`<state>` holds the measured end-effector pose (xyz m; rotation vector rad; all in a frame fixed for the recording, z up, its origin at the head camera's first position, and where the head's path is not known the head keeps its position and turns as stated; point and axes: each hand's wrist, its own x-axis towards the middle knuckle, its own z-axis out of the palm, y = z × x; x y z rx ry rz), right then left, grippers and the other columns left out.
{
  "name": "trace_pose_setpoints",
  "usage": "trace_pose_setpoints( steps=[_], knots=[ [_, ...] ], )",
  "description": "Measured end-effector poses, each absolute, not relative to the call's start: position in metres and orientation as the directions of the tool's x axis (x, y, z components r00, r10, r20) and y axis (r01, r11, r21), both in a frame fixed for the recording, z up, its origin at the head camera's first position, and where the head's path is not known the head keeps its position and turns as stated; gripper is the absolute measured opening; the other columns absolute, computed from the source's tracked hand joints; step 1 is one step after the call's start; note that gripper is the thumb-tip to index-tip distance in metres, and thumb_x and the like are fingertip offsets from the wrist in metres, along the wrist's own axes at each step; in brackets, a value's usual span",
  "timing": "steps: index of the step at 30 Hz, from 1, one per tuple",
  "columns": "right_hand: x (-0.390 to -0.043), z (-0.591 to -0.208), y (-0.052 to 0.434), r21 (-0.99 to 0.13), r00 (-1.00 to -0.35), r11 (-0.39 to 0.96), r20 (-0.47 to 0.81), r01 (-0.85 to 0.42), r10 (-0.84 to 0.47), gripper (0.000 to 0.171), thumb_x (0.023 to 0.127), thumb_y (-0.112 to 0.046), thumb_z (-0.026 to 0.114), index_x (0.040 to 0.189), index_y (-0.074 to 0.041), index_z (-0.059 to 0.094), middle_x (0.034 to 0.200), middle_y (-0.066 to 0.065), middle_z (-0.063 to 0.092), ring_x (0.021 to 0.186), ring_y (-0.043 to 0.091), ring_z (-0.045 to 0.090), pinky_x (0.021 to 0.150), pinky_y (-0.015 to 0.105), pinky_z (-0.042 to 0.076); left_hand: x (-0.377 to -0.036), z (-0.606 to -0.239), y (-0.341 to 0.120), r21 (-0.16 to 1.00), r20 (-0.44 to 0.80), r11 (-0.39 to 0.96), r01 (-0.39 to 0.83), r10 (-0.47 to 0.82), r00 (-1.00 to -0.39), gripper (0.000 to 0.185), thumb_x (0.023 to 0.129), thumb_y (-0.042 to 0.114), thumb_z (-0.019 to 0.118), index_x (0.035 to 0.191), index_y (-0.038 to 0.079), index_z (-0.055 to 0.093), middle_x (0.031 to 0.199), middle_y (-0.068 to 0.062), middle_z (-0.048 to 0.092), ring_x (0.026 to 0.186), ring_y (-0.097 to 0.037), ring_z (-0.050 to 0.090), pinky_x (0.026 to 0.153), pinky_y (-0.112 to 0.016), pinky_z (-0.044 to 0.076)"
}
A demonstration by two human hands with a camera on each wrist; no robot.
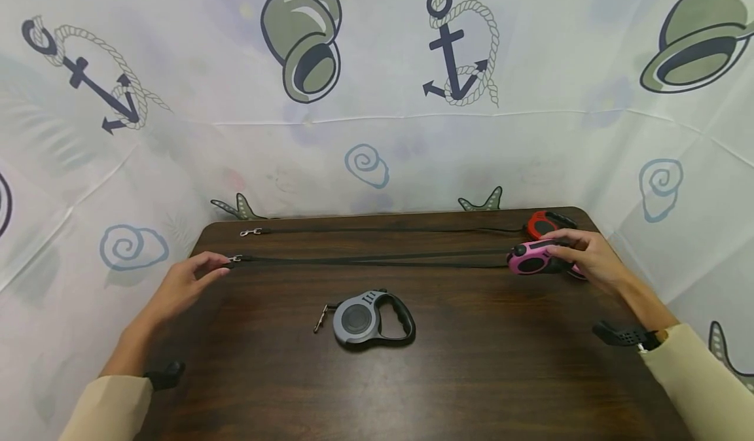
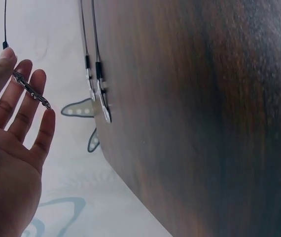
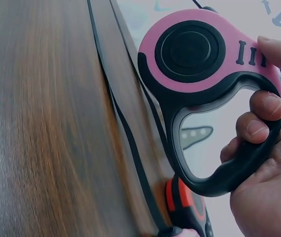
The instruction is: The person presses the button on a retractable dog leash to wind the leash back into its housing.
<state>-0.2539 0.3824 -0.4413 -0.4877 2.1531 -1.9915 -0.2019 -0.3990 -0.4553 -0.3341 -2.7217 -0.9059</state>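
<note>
My right hand (image 1: 583, 258) grips the black looped handle of a pink retractable dog leash (image 3: 231, 29), its thumb on the pink casing in the right wrist view. At the table's left edge, my left hand (image 1: 191, 281) pinches the end of a black leash cord between thumb and finger. A metal snap clip (image 2: 32, 91) hangs from it across the other fingers. The black cords (image 1: 377, 258) stretch across between the hands. Beneath the held leash lies a second pink leash (image 3: 190, 233), mostly hidden; its clip (image 2: 103, 103) rests near the table edge.
A red retractable leash (image 1: 538, 224) lies at the back right, its cord drawn out leftward to a clip (image 1: 250, 231). Front and centre on the brown wooden table (image 1: 471, 362) sits a grey leash (image 1: 356, 320). A patterned white cloth (image 1: 377, 88) surrounds the table.
</note>
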Motion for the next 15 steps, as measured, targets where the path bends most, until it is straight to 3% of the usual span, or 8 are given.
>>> trace_pose_setpoints(
  steps=[4, 7, 11, 13, 15],
  knots=[
    [-0.254, -0.440, 0.376, -0.985, -0.926, 0.071, 0.124, -0.159, -0.357, 0.026, 0.102, 0.009, 0.060, 0.123, 0.001, 0.073, 0.102, 0.001, 0.075, 0.083, 0.012, 0.068, 0.069, 0.024, 0.055, -0.202, -0.457, -0.395, 0.565, 0.310, 0.770, 0.296, 0.135, -0.941, 0.021, 0.094, 0.004, 0.079, 0.115, 0.001, 0.074, 0.101, -0.015, 0.078, 0.087, 0.008, 0.062, 0.077, -0.004, 0.044],
    [-0.253, -0.438, 0.372, -0.973, -0.931, 0.140, 0.126, -0.183, -0.343, 0.025, 0.102, 0.005, 0.063, 0.123, -0.003, 0.074, 0.095, 0.001, 0.075, 0.068, 0.010, 0.060, 0.055, 0.026, 0.049, -0.202, -0.459, -0.392, 0.566, 0.326, 0.761, 0.315, 0.144, -0.934, 0.022, 0.094, 0.003, 0.079, 0.115, 0.002, 0.074, 0.102, -0.015, 0.078, 0.086, 0.008, 0.062, 0.076, -0.005, 0.045],
    [-0.252, -0.436, 0.367, -0.954, -0.938, 0.226, 0.117, -0.198, -0.328, 0.024, 0.103, 0.000, 0.065, 0.122, -0.009, 0.075, 0.085, 0.002, 0.070, 0.051, 0.013, 0.040, 0.041, 0.037, 0.033, -0.203, -0.459, -0.385, 0.560, 0.362, 0.749, 0.353, 0.162, -0.918, 0.021, 0.093, 0.001, 0.080, 0.113, 0.004, 0.074, 0.100, -0.013, 0.078, 0.086, 0.007, 0.063, 0.076, -0.006, 0.045],
    [-0.252, -0.436, 0.364, -0.945, -0.935, 0.246, 0.127, -0.215, -0.330, 0.024, 0.103, -0.001, 0.065, 0.123, -0.007, 0.075, 0.085, 0.003, 0.069, 0.051, 0.018, 0.037, 0.043, 0.042, 0.030, -0.203, -0.457, -0.381, 0.551, 0.387, 0.743, 0.379, 0.174, -0.905, 0.021, 0.092, 0.001, 0.080, 0.112, 0.005, 0.075, 0.097, -0.010, 0.077, 0.085, 0.007, 0.062, 0.076, -0.007, 0.044],
    [-0.252, -0.437, 0.362, -0.938, -0.930, 0.255, 0.142, -0.236, -0.338, 0.024, 0.103, 0.000, 0.065, 0.124, -0.004, 0.074, 0.090, 0.001, 0.069, 0.057, 0.020, 0.042, 0.048, 0.040, 0.035, -0.203, -0.456, -0.377, 0.548, 0.405, 0.737, 0.397, 0.181, -0.896, 0.021, 0.092, 0.001, 0.081, 0.111, 0.006, 0.075, 0.095, -0.008, 0.077, 0.085, 0.006, 0.062, 0.076, -0.008, 0.044]
  ],
)
